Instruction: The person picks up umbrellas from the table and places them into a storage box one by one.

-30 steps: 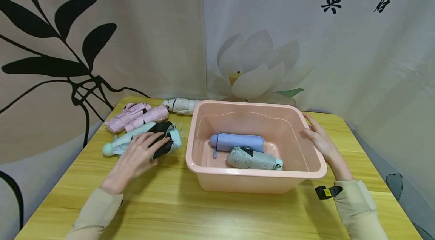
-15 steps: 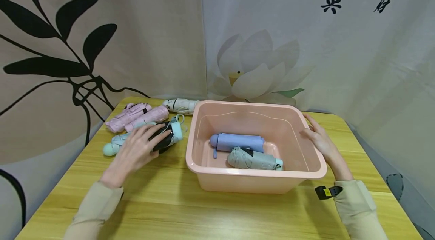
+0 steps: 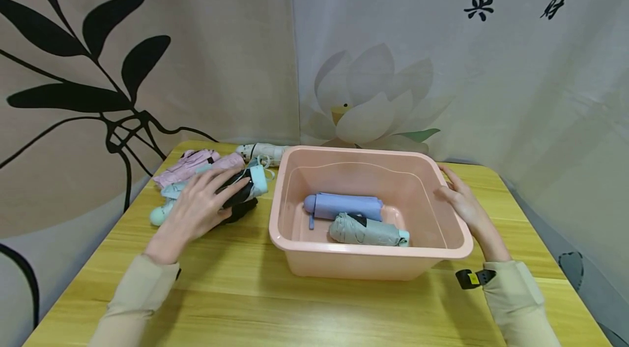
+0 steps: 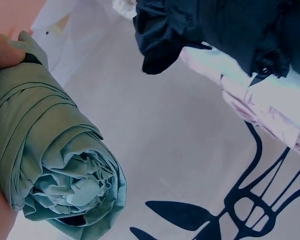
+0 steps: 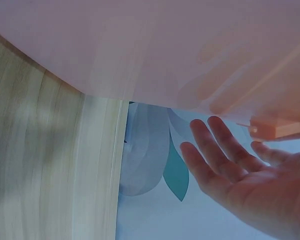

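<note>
"Umbrella point(image 4: 60, 135) in our left hand point(image 3: 199, 210), yes?"

"Yes, our thumb and fingers wrap round it. We have it just left of the pink tub point(image 3: 368, 264)."

"What could go wrong for us?"

"Its string point(image 3: 266, 157) sticks out in a loop. If we swing near the tub's edge, that loop could snag and tug the umbrella away. Some black cloth point(image 3: 244, 209) lies close below, so we might drag that along too."

"And our right hand point(image 3: 459, 202)?"

"It rests at the tub's right edge, fingers nearly straight, so maybe we aren't gripping much. If we bump the tub, it could slide, and the blue umbrella point(image 3: 349, 206) and pale umbrella point(image 3: 366, 231) inside could roll."
</note>
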Motion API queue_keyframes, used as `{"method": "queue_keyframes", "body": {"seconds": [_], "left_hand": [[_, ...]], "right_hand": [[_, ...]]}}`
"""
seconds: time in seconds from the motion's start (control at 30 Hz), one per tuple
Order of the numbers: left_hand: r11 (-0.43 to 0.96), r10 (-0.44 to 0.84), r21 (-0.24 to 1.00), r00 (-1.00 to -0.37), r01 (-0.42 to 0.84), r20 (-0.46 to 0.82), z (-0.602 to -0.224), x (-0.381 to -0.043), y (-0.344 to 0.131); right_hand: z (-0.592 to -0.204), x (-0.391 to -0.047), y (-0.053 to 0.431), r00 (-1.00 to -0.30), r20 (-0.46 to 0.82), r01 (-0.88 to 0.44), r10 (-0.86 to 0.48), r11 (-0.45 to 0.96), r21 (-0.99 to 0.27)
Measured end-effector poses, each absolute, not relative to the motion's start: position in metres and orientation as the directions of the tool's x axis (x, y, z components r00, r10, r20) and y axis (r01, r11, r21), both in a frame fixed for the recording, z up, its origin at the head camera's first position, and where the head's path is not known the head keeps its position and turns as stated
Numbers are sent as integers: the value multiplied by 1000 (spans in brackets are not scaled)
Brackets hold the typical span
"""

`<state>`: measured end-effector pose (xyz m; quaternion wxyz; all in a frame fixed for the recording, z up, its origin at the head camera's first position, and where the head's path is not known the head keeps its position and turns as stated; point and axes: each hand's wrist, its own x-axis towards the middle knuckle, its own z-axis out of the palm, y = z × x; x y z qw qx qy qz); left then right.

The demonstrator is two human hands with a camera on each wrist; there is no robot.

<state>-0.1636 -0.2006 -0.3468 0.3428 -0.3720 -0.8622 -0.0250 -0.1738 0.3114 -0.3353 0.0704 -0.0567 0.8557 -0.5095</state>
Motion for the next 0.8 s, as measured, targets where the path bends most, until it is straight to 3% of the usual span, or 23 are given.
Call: {"method": "queue_keyframes", "body": {"seconds": [0.8], "left_hand": [[702, 626, -218, -442, 678, 642, -320, -166, -184]], "right_hand": [[-334, -173, 311, -984, -63, -24, -165, 477, -879]]}}
